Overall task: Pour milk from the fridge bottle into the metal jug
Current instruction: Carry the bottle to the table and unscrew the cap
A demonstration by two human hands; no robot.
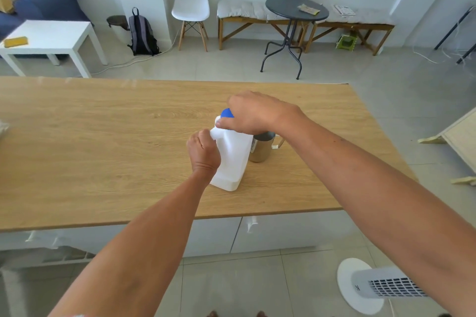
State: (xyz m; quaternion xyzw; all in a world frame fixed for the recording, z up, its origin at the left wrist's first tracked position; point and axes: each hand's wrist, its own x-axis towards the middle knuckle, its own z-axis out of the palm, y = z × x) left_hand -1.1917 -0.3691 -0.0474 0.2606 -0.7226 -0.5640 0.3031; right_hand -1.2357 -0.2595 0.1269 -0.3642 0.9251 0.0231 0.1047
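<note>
On the wooden counter (103,136), near its middle, the white milk bottle (233,159) stands upright on its base, with the metal jug (261,148) touching or just beside it on the right, handle turned away to the right.

Head view, the only one. Step in hand, judged: cap removal, ahead of any pour. The blue cap (227,113) sits on the bottle neck, only its left edge showing.

Left hand (203,152): fingers curled shut around the bottle's handle side, wrist low, forearm running up from the lower left. It steadies the bottle against the counter.

Right hand (253,112): arched over the top of the bottle from the right, palm down, fingers bent around the cap. The fingertips are hidden under the hand, so whether they pinch the cap firmly or only rest on it cannot be told; a twisting grip seems likely.

Jug interior: mostly covered by the right wrist; fill level not visible.

Next move, judged: cap must come off and be set aside, then the bottle lifted and tipped with its mouth over the jug rim. The jug stands close, so little travel is needed.
</note>
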